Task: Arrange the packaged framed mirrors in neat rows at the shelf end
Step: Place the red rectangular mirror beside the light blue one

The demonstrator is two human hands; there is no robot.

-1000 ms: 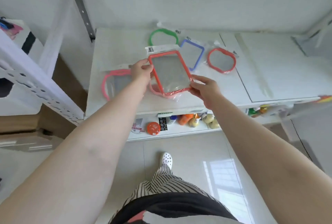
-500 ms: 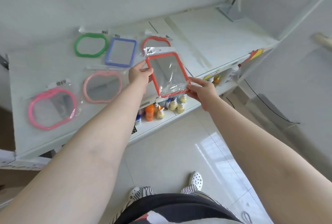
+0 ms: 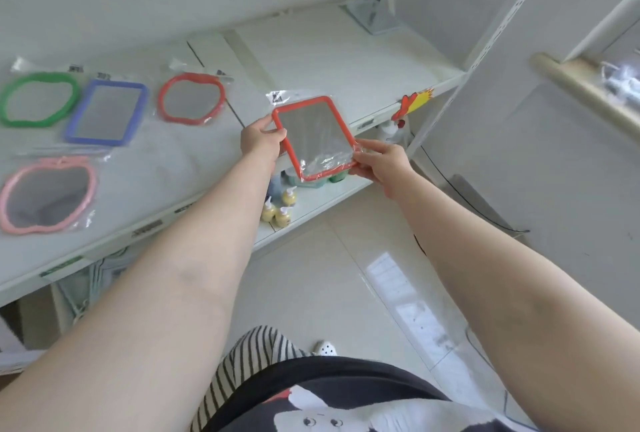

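Since the earlier frame, view and arms have swung right; the red rectangular mirror (image 3: 317,136) is now held over the shelf's (image 3: 332,60) front edge, right of the laid rows. Left hand (image 3: 260,140) grips its left edge, right hand (image 3: 379,161) pinches its near-right corner, fingers curled. 4 mirrors lie flat: green (image 3: 38,99), blue (image 3: 105,112), red apple-shaped (image 3: 191,98), pink (image 3: 46,194). Judged: placement pending. Bottles (image 3: 278,208) below pose no obstruction.
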